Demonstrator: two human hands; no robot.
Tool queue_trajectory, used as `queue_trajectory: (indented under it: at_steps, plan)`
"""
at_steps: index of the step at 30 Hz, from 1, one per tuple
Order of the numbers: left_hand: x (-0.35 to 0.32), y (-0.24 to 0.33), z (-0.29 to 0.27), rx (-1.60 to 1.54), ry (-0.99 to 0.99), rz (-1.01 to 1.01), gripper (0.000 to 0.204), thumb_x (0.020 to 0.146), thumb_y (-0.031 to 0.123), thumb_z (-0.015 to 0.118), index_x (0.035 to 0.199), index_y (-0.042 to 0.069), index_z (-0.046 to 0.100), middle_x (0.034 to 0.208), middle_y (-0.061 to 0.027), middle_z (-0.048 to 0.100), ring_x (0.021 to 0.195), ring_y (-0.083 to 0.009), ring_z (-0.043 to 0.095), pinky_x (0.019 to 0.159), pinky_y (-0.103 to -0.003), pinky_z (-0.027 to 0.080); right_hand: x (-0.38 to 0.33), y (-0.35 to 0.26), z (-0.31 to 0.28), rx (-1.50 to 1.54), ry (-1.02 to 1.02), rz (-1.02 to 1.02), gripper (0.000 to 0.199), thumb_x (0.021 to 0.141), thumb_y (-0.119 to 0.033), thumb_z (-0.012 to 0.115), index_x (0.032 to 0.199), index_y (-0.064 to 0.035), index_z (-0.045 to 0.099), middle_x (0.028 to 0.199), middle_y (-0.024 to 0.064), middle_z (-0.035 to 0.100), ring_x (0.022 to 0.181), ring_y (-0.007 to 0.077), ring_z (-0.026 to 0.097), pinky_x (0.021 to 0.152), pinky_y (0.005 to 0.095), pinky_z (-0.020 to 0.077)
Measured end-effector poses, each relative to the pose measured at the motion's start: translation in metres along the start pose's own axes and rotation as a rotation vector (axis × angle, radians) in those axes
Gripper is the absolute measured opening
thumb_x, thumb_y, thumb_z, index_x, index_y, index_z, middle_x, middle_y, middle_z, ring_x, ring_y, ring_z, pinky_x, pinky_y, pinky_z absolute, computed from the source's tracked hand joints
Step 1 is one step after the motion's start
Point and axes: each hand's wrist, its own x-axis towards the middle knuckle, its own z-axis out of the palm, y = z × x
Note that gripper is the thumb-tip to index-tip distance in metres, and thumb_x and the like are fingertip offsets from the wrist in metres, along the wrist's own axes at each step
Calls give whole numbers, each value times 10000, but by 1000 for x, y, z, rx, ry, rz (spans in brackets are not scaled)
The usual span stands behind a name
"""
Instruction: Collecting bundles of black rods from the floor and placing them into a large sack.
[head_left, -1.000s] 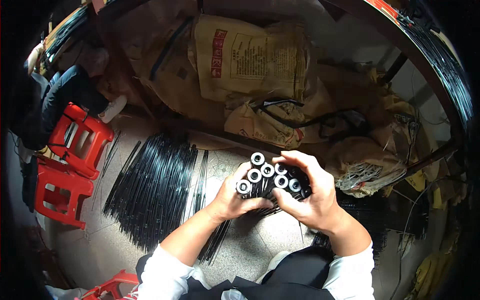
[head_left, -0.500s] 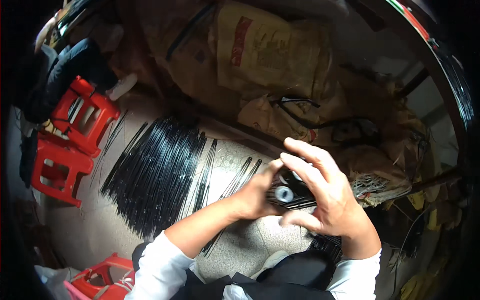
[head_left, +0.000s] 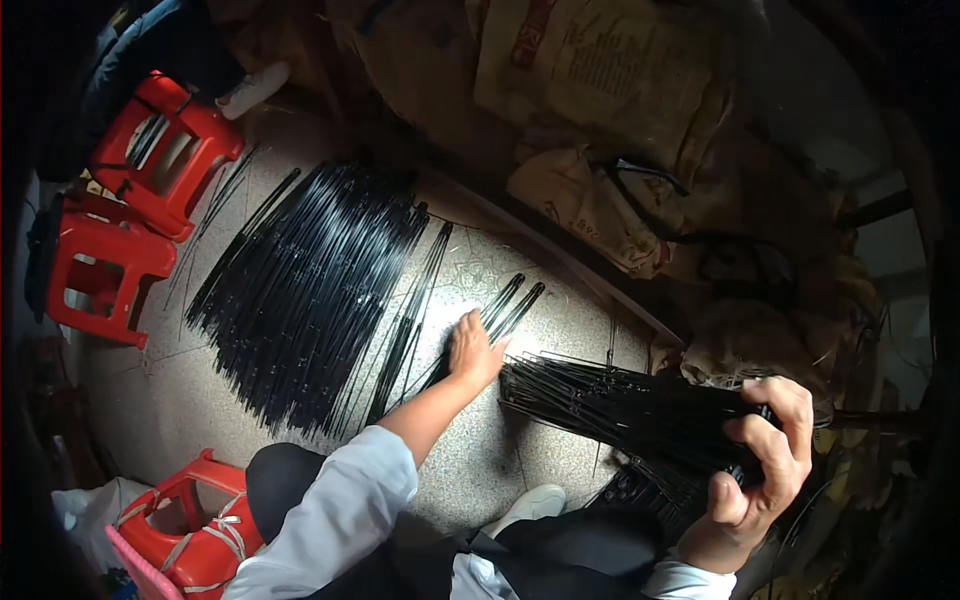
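My right hand (head_left: 768, 462) is curled around the right end of a thick bundle of thin black rods (head_left: 600, 392). The bundle stretches leftward from it, its loose ends fanning out a little. My left hand (head_left: 476, 352) reaches to the floor over a small group of thin black rods (head_left: 520, 300), its thumb apart from the fingers; the fingertips are partly hidden. Left of that hand, a few more rods (head_left: 398, 360) lie beside a wide spread of black rods (head_left: 310, 290). Below the held bundle, a dark pile of rods (head_left: 640, 490) is partly covered.
Red plastic stools (head_left: 160, 150) stand at the left, and another red stool (head_left: 190, 520) tied with cord is at the lower left. A person's shoe (head_left: 252, 90) shows at the upper left. Brown sacks (head_left: 600, 70) lie at the back, behind a long low edge (head_left: 560, 260).
My left hand has left the bundle and moved down to the floor rods. My right hand has moved right and lower, and the bundle now extends sideways. The view has shifted.
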Motion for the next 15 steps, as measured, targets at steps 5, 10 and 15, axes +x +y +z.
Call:
queue_trajectory:
  at_steps: [5,10,15]
  plan:
    - [-13,-23,22,447,-429,-185,859,716,383,797,1329,6,327,1283,-169,450,1227,-324,435,959,-450,450,-1,8,-1,-78,59,30,633,737,-654,622,708,-23,566,929,149,588,835,328,559,740,443,450]
    - [-3,-99,53,427,-436,-219,580,780,205,718,1249,1,444,1245,-168,523,1150,-332,533,905,-446,500,6,18,7,-52,86,123,653,752,-658,587,726,-10,513,939,159,589,916,296,540,846,409,418]
    - [22,-56,-19,273,-649,-63,406,739,158,698,1072,-34,568,1038,-236,638,1009,-370,616,883,-406,496,17,37,-1,-48,136,23,542,645,-514,711,733,9,600,952,156,614,864,321,566,795,419,453]
